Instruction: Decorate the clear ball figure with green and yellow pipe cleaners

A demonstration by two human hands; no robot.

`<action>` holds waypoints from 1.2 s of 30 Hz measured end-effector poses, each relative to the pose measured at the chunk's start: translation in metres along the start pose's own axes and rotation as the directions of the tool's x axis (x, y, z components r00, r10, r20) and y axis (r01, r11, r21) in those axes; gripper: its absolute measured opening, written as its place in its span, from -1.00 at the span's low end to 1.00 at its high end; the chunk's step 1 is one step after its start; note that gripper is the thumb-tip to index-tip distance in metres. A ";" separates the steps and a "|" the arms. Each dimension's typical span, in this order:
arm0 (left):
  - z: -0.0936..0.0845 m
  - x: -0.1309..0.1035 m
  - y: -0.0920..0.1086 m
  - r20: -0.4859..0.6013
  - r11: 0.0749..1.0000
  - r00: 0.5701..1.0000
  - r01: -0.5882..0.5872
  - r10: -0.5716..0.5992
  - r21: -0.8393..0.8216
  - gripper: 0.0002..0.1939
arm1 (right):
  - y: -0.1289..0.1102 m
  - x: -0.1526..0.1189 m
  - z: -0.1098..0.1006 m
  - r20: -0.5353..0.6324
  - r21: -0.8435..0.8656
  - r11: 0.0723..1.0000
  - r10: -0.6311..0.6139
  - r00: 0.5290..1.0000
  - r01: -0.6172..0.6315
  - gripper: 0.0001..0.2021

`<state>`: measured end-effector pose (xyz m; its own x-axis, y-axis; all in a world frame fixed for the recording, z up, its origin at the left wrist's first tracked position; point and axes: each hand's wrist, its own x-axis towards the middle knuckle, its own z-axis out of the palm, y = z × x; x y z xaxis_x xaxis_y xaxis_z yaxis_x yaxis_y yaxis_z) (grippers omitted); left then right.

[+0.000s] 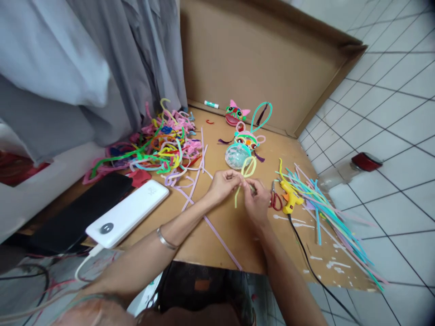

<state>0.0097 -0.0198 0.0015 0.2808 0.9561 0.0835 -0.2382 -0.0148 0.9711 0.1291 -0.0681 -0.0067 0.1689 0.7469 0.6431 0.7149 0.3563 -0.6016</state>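
Over the middle of the cardboard-topped table, my left hand (224, 184) and my right hand (257, 199) meet fingertip to fingertip. Between them both pinch a pale yellow pipe cleaner (249, 166), bent into loops that stand up above the fingers, with a loose end hanging below. Just beyond the loops sits a clear, teal-rimmed round container (237, 156). Behind it lies a pipe-cleaner animal head (247, 140) with pink ear loops. Farther back is a second head (235, 113) with pink pointed ears. Red-handled scissors (276, 200) lie right of my right hand.
A yellow glue gun (291, 197) with a black cord lies at right, by a bundle of long pipe cleaners (326, 213). Tangled pipe cleaners (166, 142) heap at left, near a white power bank (127, 213). A cardboard wall (251, 63) closes the back; a glue stick (211, 104) lies there.
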 end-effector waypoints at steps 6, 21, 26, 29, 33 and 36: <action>-0.002 0.003 -0.005 0.015 0.997 0.998 -0.064 0.064 0.032 -0.79 | 0.005 -0.001 0.001 -0.022 -0.070 0.992 -0.110 0.994 0.108 -0.81; -0.003 0.001 -0.002 0.078 0.998 0.996 -0.043 0.040 0.034 -0.74 | 0.004 0.001 0.001 -0.038 -0.114 0.988 -0.108 0.993 0.103 -0.77; -0.005 0.002 0.000 0.070 0.997 0.997 -0.044 0.040 0.055 -0.75 | 0.006 0.002 0.002 -0.025 -0.114 0.989 -0.099 0.995 0.095 -0.79; -0.006 0.004 0.000 0.055 0.994 0.997 -0.058 0.053 0.094 -0.76 | 0.007 0.002 0.002 0.005 -0.114 0.987 -0.113 0.994 0.112 -0.79; -0.007 0.005 0.001 0.077 0.983 0.991 -0.120 0.110 0.137 -0.78 | 0.007 0.002 0.000 -0.007 -0.143 0.978 -0.156 0.988 0.154 -0.78; -0.007 0.004 0.001 0.063 0.961 0.987 -0.162 0.151 0.225 -0.81 | 0.008 0.003 -0.001 -0.015 -0.195 0.965 -0.184 0.983 0.178 -0.77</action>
<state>0.0041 -0.0142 0.0011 0.2994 0.9226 0.2431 -0.0648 -0.2346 0.9699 0.1361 -0.0636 -0.0096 0.0442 0.6603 0.7497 0.8517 0.3673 -0.3737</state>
